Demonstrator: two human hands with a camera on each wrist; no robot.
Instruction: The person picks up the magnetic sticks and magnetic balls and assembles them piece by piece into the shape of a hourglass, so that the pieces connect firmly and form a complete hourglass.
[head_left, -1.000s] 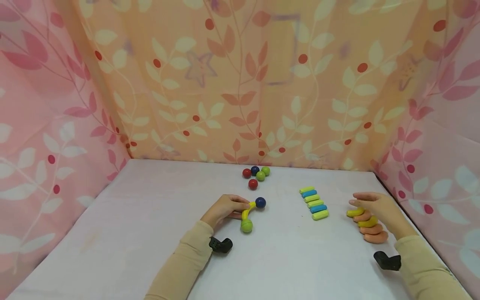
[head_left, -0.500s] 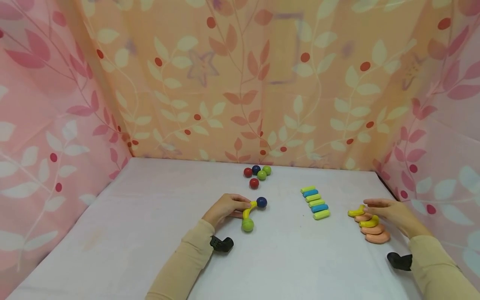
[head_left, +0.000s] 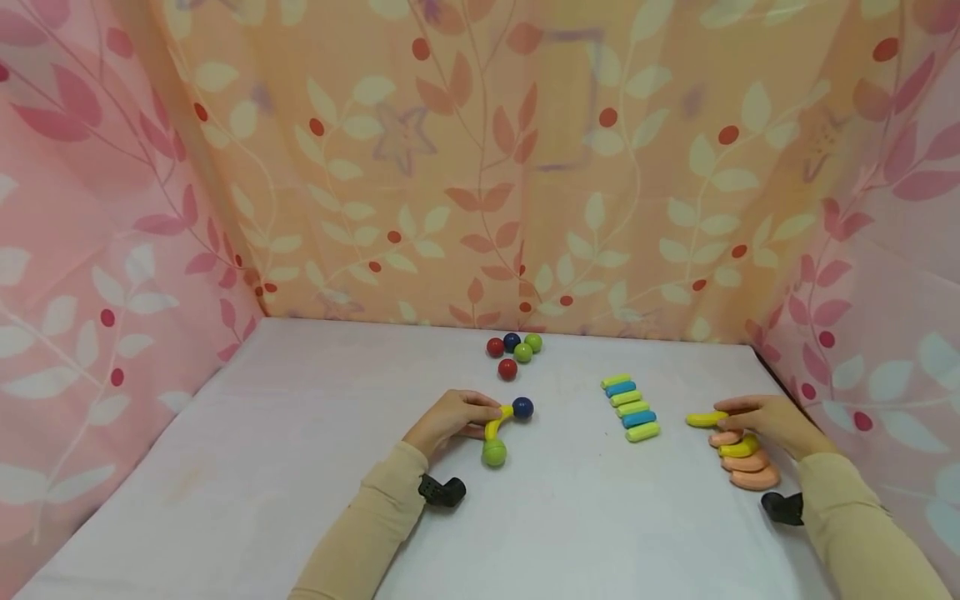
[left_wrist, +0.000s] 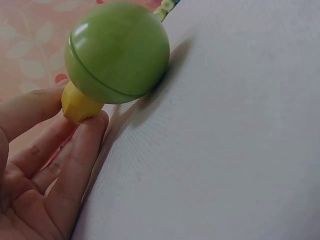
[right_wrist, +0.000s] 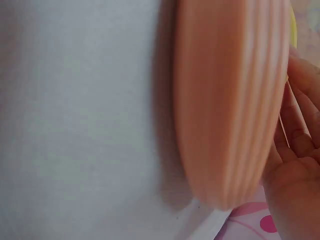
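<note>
My left hand [head_left: 452, 418] pinches a yellow curved connector piece [head_left: 492, 428] between thumb and fingers. A dark blue ball [head_left: 522, 407] sits on its far end and a green ball [head_left: 494, 452] on its near end. In the left wrist view the green ball [left_wrist: 117, 52] fills the top, with the fingertips right at the yellow piece [left_wrist: 80, 106] below it. Over on the right, my right hand [head_left: 776, 422] grips another yellow curved piece [head_left: 705, 419] by its right end. An orange ridged curved piece [right_wrist: 230, 100] hides most of that grip in the right wrist view.
Below the right hand lie orange curved pieces [head_left: 754, 477] and a yellow one [head_left: 738, 447] in a column. A slanted row of green and blue short sticks [head_left: 639, 419] lies centre right. Red, blue and green balls [head_left: 507, 369] are grouped at the table's back, before a curtain [head_left: 480, 167].
My right hand has taken hold of the top yellow piece and shifted it slightly left, away from the column. The left hand and its joined piece have stayed in place.
</note>
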